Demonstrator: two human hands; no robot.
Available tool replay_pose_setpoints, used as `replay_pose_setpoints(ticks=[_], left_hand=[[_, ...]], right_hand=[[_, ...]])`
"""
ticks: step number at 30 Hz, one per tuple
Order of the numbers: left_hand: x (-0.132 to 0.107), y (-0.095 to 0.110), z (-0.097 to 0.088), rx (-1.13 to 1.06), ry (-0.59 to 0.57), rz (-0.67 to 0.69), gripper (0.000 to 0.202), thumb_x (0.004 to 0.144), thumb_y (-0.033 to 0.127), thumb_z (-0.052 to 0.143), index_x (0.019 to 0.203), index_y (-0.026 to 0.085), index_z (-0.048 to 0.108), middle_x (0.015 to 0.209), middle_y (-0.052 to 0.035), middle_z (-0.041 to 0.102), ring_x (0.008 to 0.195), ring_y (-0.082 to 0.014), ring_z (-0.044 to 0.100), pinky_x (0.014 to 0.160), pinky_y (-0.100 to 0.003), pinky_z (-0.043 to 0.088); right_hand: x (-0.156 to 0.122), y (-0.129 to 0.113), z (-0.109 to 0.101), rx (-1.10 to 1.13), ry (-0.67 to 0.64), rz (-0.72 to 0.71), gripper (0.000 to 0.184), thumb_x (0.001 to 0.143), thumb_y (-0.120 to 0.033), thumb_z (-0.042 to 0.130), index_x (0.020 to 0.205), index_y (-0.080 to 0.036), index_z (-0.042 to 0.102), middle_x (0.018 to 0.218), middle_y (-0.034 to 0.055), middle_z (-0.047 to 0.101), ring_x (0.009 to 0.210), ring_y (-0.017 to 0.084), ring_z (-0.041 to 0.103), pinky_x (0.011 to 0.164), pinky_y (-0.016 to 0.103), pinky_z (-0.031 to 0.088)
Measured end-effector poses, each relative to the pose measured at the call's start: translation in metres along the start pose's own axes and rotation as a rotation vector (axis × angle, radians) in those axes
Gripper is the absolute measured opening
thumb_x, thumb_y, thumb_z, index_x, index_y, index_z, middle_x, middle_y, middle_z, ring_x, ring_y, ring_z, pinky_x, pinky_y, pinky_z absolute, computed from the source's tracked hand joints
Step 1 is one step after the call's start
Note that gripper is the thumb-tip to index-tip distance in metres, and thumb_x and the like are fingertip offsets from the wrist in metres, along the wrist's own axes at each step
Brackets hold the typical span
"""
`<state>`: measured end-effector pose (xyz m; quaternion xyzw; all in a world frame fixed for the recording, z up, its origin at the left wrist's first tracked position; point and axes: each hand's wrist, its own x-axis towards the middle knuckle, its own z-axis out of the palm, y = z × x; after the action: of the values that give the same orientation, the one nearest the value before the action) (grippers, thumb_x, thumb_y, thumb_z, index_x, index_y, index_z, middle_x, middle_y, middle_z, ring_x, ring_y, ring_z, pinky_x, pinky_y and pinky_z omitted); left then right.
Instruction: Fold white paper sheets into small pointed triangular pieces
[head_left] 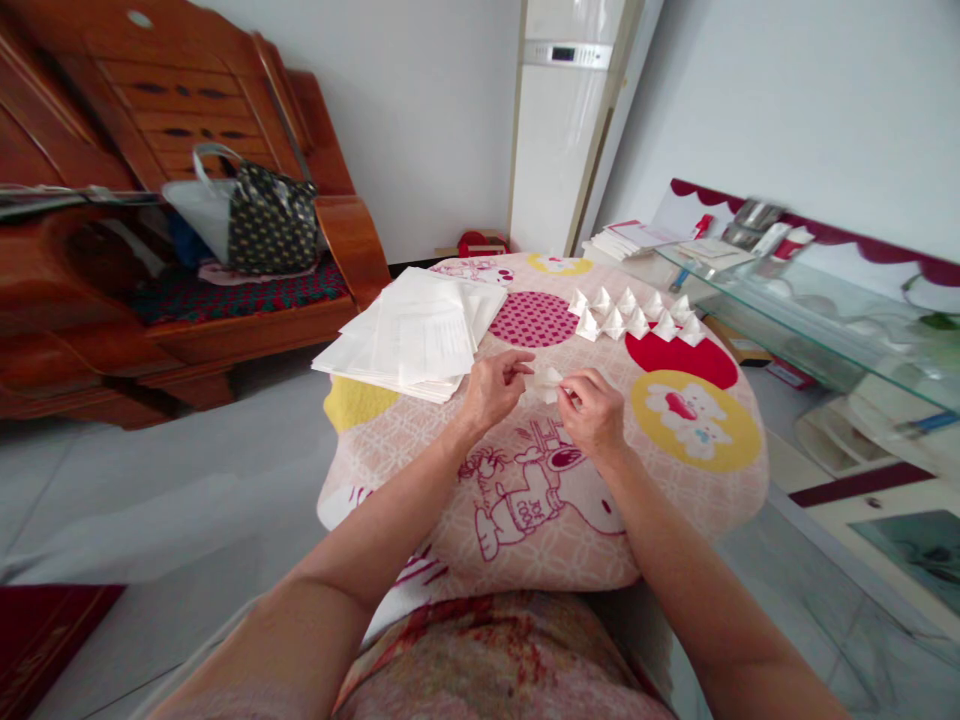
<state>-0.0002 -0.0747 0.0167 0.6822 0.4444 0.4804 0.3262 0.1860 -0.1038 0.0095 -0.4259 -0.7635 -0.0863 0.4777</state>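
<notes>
Paper: the small white piece [547, 385] is between the two hands, above the counter [720, 505], just right of the stack and nearer the person than the folded shapes.
Right hand [595, 408]: thumb and fingers pinched together on the piece's right side.
Left hand [495, 390]: fingers bent, tips just beside the piece's left side; cannot tell whether they grip it.
Folded shapes [637, 322]: white and pointed, standing in two close rows, beyond the right hand.
Stack [427, 345]: white sheets, loosely fanned, beyond the left hand, faint writing on the top one.
Cloth [409, 435]: pale pink, patterned with cartoon figures and coloured circles, covering the counter.
Glass shelf [840, 320]: to the right, with papers [634, 238] near its far end.
Bench [255, 325]: wooden, left, carrying a dark patterned bag [271, 222].
</notes>
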Motion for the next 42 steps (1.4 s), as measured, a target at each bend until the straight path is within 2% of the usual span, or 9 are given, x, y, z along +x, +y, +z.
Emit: replay_pose_setpoints(ticks=[4, 6, 9, 13, 16, 23, 29, 37, 42], left_hand=[[0.001, 0.003, -0.004, -0.07, -0.105, -0.02, 0.045, 0.074, 0.011, 0.062, 0.117, 0.012, 0.072, 0.109, -0.0109, 0.078, 0.104, -0.0238, 0.073, 0.089, -0.035, 0.063], [0.0, 0.004, -0.005, -0.147, -0.16, -0.065, 0.047, 0.073, 0.013, 0.064, 0.119, 0.013, 0.071, 0.116, -0.0118, 0.076, 0.107, -0.0252, 0.071, 0.086, -0.036, 0.064], [-0.002, 0.005, -0.003, -0.28, -0.203, -0.133, 0.046, 0.078, 0.018, 0.065, 0.123, 0.011, 0.069, 0.122, -0.0133, 0.071, 0.099, -0.0224, 0.071, 0.079, -0.034, 0.064], [-0.004, 0.008, 0.0, -0.364, -0.224, -0.112, 0.037, 0.086, 0.025, 0.066, 0.121, 0.014, 0.07, 0.112, -0.0087, 0.069, 0.093, -0.0175, 0.068, 0.077, -0.032, 0.065], [-0.003, 0.006, 0.002, -0.409, -0.254, -0.091, 0.036, 0.089, 0.031, 0.068, 0.122, 0.016, 0.069, 0.099, -0.0044, 0.065, 0.087, -0.015, 0.067, 0.076, -0.032, 0.066], [0.0, -0.004, 0.006, -0.371, -0.203, 0.002, 0.042, 0.087, 0.036, 0.073, 0.122, 0.013, 0.068, 0.086, 0.0011, 0.055, 0.072, -0.0095, 0.061, 0.069, -0.029, 0.066], [-0.001, -0.002, 0.008, -0.29, -0.169, 0.046, 0.039, 0.089, 0.034, 0.071, 0.12, 0.013, 0.067, 0.089, -0.0007, 0.06, 0.072, -0.01, 0.065, 0.067, -0.027, 0.066], [-0.003, 0.001, 0.01, -0.301, -0.149, 0.05, 0.034, 0.087, 0.027, 0.069, 0.118, 0.012, 0.067, 0.096, -0.0045, 0.07, 0.07, -0.0112, 0.07, 0.063, -0.023, 0.064], [-0.003, 0.002, 0.01, -0.294, -0.151, 0.059, 0.033, 0.087, 0.026, 0.068, 0.116, 0.012, 0.067, 0.096, -0.0057, 0.072, 0.073, -0.0126, 0.071, 0.065, -0.024, 0.064]], right_hand=[[0.0, 0.002, 0.001, 0.053, 0.038, -0.034, 0.016, 0.088, -0.01, 0.056, 0.084, -0.02, 0.068, 0.083, 0.0076, 0.068, 0.071, 0.019, 0.064, 0.063, 0.03, 0.053], [0.001, 0.001, 0.0, 0.075, 0.046, -0.053, 0.017, 0.089, -0.009, 0.055, 0.085, -0.019, 0.068, 0.083, 0.0082, 0.069, 0.072, 0.019, 0.065, 0.064, 0.03, 0.054], [0.002, -0.001, -0.001, 0.094, 0.037, -0.061, 0.018, 0.088, -0.008, 0.055, 0.085, -0.019, 0.069, 0.084, 0.0087, 0.07, 0.075, 0.02, 0.067, 0.066, 0.031, 0.055], [0.003, -0.001, -0.001, 0.142, -0.002, -0.007, 0.018, 0.086, -0.009, 0.057, 0.085, -0.02, 0.071, 0.086, 0.0082, 0.072, 0.08, 0.021, 0.069, 0.072, 0.032, 0.057], [0.003, -0.001, -0.001, 0.21, -0.026, 0.065, 0.015, 0.085, -0.011, 0.059, 0.086, -0.02, 0.071, 0.087, 0.0074, 0.073, 0.079, 0.02, 0.069, 0.069, 0.031, 0.058], [0.001, 0.002, -0.002, 0.301, 0.001, 0.235, 0.01, 0.083, -0.021, 0.066, 0.09, -0.021, 0.073, 0.088, 0.0046, 0.074, 0.071, 0.018, 0.067, 0.065, 0.03, 0.057], [0.0, 0.004, 0.0, 0.309, 0.013, 0.336, 0.012, 0.081, -0.026, 0.068, 0.091, -0.021, 0.073, 0.086, 0.0033, 0.074, 0.067, 0.017, 0.066, 0.066, 0.03, 0.057], [0.001, 0.003, 0.0, 0.347, 0.031, 0.437, 0.015, 0.078, -0.029, 0.069, 0.09, -0.02, 0.071, 0.075, 0.0007, 0.072, 0.061, 0.016, 0.064, 0.063, 0.029, 0.055], [0.001, 0.004, 0.0, 0.328, 0.058, 0.396, 0.013, 0.081, -0.031, 0.069, 0.086, -0.02, 0.072, 0.079, 0.0029, 0.074, 0.065, 0.017, 0.067, 0.064, 0.03, 0.056]])
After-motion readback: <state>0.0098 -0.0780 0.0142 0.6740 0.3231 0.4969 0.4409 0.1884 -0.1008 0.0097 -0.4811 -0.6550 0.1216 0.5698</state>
